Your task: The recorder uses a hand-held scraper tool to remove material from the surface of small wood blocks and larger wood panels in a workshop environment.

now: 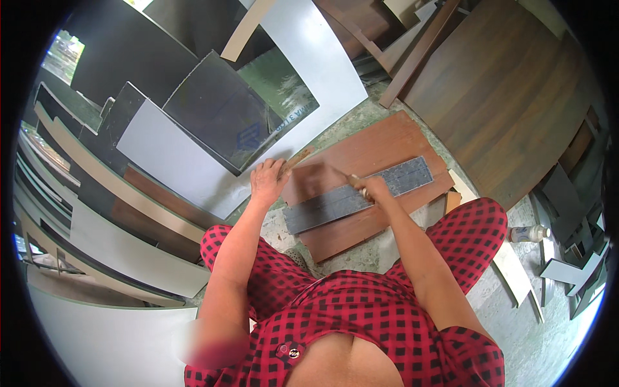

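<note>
My right hand (374, 191) is closed round a slim-handled tool (352, 180). Its far end is blurred, so I cannot tell its kind. Beneath it lies a reddish-brown board (393, 142) on the floor, tilted across the view in front of my knees. A long dark grey strip (329, 205) rests across that board, close under my right hand. At the board's left corner, my left hand (265, 182) has its fingers bent around a short brown wooden strip (298, 157), which points away to the right.
White and black panels (174, 151) lean at the left, beside curved edge-on boards (129, 222). A large dark wood panel (496, 97) stands at the far right. A bottle (529, 233) lies by my right knee, near scattered offcuts (570, 274).
</note>
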`<state>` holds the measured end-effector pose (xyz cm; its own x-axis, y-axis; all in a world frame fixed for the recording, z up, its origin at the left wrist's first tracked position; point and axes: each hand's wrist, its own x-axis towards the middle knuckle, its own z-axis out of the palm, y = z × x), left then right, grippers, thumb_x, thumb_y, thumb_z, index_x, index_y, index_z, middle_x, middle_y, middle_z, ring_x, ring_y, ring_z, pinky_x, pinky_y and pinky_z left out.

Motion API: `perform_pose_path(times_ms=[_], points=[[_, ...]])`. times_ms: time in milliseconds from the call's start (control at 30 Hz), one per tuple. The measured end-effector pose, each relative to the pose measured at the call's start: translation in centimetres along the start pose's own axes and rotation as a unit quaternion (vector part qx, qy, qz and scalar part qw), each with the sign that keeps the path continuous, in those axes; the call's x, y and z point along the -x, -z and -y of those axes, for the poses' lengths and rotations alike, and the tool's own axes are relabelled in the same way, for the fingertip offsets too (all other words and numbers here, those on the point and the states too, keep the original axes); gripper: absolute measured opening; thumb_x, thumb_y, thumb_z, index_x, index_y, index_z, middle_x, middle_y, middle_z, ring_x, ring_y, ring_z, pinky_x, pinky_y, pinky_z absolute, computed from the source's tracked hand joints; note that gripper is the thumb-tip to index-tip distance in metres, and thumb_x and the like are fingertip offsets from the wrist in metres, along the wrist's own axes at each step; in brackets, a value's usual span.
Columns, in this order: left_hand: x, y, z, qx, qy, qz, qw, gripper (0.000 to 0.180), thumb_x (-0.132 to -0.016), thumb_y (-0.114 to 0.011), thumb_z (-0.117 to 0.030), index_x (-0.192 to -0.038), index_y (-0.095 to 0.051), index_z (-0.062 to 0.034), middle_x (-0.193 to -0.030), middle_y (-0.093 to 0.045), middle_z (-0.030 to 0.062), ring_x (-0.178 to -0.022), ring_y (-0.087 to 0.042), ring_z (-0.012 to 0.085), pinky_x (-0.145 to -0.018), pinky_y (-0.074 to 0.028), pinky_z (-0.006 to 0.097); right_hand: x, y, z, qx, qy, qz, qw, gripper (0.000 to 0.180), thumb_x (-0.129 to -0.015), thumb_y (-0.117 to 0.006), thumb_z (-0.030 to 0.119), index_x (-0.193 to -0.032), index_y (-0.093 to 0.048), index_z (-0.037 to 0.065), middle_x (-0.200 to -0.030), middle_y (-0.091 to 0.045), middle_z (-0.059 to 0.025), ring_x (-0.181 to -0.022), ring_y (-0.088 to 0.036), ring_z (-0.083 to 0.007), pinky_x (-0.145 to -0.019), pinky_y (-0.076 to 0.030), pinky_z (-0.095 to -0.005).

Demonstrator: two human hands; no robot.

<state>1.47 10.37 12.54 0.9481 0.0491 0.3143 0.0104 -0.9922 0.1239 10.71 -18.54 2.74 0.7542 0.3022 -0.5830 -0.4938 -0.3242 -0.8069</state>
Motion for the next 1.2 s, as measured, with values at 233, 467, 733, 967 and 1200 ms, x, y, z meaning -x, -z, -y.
perform_pose_path(times_ms=[233,467,733,967,1200], points=[[-1.5,-0.8,-2.6,0.005,-0.061,0.02,0.998,0.039,-0.075,-0.069,-0.029,-0.111,-0.06,-0.0184,-0.102,-0.056,0.0029,-0.093,-0.054,0.0251,-0.077,-0.041,0.041,5.9,5.0,7.5,-0.227,0.093,-0.136,0.96,0.017,-0.071,-0.069,0.02,-0.074,-0.059,0.005,-0.056,-0.052,-0.0039,-0.041,-0.048,-0.0119,-0.035,-0.03,-0.0261],[-2.2,-2.2,-4.0,-0.002,-0.146,0.074,0.987,0.039,-0.075,-0.067,-0.025,-0.114,-0.058,-0.0268,-0.108,-0.054,0.002,-0.1,-0.052,0.0237,-0.081,-0.039,0.041,14.7,10.8,15.9,-0.263,0.271,-0.138,0.916,0.021,-0.072,-0.068,0.013,-0.088,-0.06,0.002,-0.063,-0.055,-0.0015,-0.045,-0.046,-0.0088,-0.043,-0.034,-0.0225],[-0.2,-5.3,-1.4,-0.136,-0.179,0.206,0.952,0.04,-0.085,-0.054,-0.017,-0.12,-0.055,-0.0362,-0.115,-0.053,0.0012,-0.115,-0.046,0.023,-0.088,-0.036,0.041,18.9,15.5,14.8,-0.13,0.241,-0.13,0.953,0.015,-0.073,-0.064,0.01,-0.084,-0.06,0.001,-0.062,-0.056,-0.003,-0.048,-0.051,-0.0095,-0.044,-0.036,-0.0215],[2.5,-8.3,-0.2,-0.115,-0.139,0.212,0.96,0.044,-0.084,-0.056,-0.02,-0.126,-0.053,-0.0346,-0.12,-0.05,0.0026,-0.122,-0.042,0.0231,-0.091,-0.034,0.046,16.8,14.9,13.9,-0.205,0.174,-0.121,0.956,0.013,-0.074,-0.063,0.008,-0.085,-0.058,0.002,-0.063,-0.056,-0.0034,-0.047,-0.051,-0.0104,-0.042,-0.036,-0.0226],[2.9,-10.6,3.0,-0.216,0.055,0.243,0.944,0.036,-0.078,-0.064,-0.028,-0.114,-0.06,-0.0227,-0.114,-0.054,0.0066,-0.109,-0.05,0.0294,-0.085,-0.039,0.056,15.4,14.2,14.3,-0.202,0.155,-0.104,0.961,0.014,-0.075,-0.062,0.007,-0.087,-0.057,0.002,-0.064,-0.056,-0.0028,-0.05,-0.052,-0.0097,-0.043,-0.038,-0.0212]])
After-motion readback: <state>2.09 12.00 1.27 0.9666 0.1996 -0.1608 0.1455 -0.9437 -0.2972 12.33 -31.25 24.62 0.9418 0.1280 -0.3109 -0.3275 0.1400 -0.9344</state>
